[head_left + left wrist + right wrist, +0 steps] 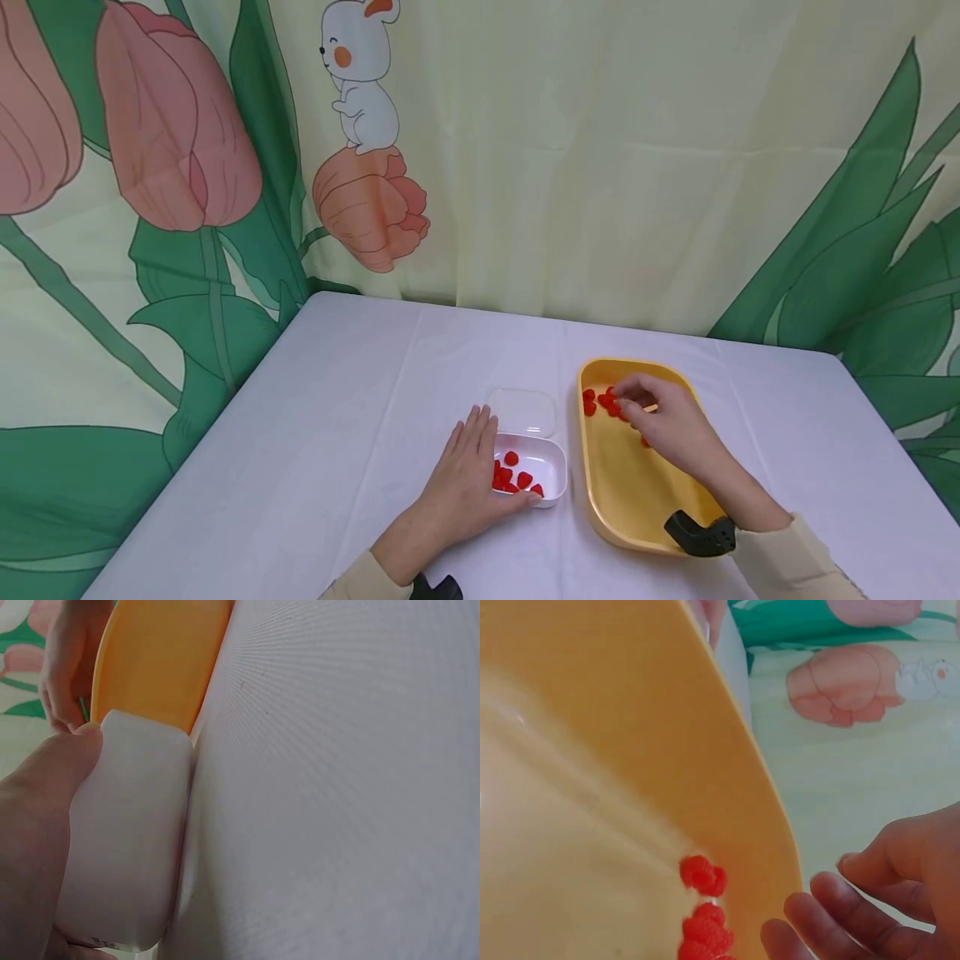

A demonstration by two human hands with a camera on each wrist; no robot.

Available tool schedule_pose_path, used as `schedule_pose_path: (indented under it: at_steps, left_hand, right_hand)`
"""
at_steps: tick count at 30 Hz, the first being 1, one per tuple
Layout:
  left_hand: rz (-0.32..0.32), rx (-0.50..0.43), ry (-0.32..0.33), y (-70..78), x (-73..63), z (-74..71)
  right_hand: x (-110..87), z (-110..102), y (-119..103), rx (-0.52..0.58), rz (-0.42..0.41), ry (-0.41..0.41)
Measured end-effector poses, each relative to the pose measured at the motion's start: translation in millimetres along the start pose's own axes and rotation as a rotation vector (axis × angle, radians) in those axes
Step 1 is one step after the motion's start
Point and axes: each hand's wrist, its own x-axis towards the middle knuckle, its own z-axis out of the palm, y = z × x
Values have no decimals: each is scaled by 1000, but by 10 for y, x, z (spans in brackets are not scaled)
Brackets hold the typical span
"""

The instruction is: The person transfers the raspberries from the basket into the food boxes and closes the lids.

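Note:
A small white box [553, 467] with several red raspberries [524, 480] in it sits on the table. My left hand [468, 483] rests against its left end with straight fingers, the thumb lying along the near rim. In the left wrist view, the thumb tip touches the top edge of the white box [135, 832]. Over the yellow tray [626, 500], my right hand [671, 421] hovers with bent fingers close to loose raspberries [606, 402] in the far left part. The right wrist view shows its fingertips apart, nothing visible between them, beside the raspberries [706, 930].
Behind the white box lies a clear plastic lid [523, 412]. The tray's raised rim stands close to the box's right side. A white cloth covers the table [337, 400], and a printed curtain [570, 167] hangs along its back edge.

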Motion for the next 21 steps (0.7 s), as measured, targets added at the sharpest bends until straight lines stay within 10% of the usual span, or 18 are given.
schedule_pose_path:
  at_steps: [21]
  left_hand:
    - [-8, -4, -5, -22, 12, 6]
  right_hand:
    - [49, 18, 231, -153, 75, -64]
